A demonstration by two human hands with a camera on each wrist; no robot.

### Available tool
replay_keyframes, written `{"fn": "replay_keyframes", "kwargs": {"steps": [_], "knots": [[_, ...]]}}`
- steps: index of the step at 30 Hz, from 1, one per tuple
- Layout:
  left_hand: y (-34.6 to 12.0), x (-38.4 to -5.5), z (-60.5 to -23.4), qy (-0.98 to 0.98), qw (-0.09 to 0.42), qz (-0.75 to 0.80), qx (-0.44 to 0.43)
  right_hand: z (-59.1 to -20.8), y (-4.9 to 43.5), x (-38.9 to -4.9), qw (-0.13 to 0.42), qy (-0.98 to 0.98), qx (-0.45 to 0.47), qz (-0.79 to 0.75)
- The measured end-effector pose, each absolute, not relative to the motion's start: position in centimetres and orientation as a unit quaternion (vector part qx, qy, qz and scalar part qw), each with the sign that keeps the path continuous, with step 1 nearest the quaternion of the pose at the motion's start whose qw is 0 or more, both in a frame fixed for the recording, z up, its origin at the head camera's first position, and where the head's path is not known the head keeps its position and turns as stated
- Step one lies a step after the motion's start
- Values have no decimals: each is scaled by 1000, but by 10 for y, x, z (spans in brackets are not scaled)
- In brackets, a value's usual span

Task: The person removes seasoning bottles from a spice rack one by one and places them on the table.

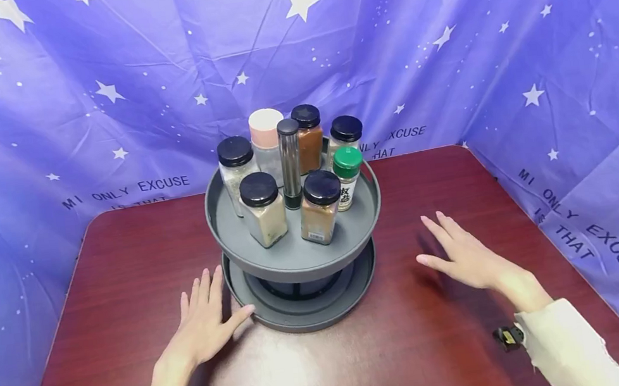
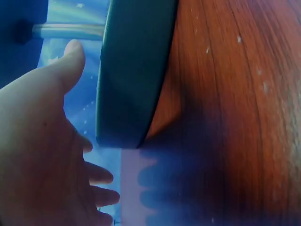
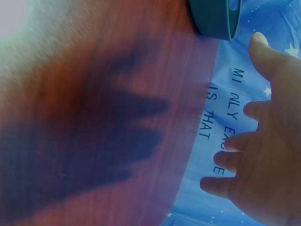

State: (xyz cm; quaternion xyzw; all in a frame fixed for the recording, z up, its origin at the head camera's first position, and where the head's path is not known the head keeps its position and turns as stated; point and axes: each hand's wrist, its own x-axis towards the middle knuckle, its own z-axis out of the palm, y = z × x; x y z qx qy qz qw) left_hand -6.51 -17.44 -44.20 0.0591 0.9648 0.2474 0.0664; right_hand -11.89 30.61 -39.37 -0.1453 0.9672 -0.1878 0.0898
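A grey two-tier turntable rack (image 1: 300,264) stands mid-table, with a metal post (image 1: 291,163) rising through its upper tray. On that tray sit several jars: a black-capped jar of pale powder (image 1: 267,223), a black-capped jar of tan powder (image 1: 318,217), a green-capped shaker (image 1: 347,179), a jar of reddish-brown powder (image 1: 310,145) and a pink-and-white-capped bottle (image 1: 267,140). My left hand (image 1: 201,323) is at the lower tray's left side, fingers spread, thumb right at its rim. My right hand (image 1: 468,257) hovers over the table to the right, apart from the rack, fingers extended and holding nothing.
The dark red wooden table (image 1: 407,347) bears the rack. A purple-blue star-printed cloth (image 1: 158,76) hangs behind and along both sides, close to the table edges. Two more black-capped jars stand on the upper tray, one at the left (image 1: 237,169), one at the back right (image 1: 344,132).
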Motion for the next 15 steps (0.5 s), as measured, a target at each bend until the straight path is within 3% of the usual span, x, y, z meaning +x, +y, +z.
{"fn": "replay_keyframes", "kwargs": {"steps": [4, 15], "knots": [[-171, -71, -440, 965, 86, 245, 47, -379, 306, -132, 108, 963, -145, -200], [-160, -93, -439, 984, 40, 175, -7, -314, 297, -164, 100, 962, -169, -189]]}}
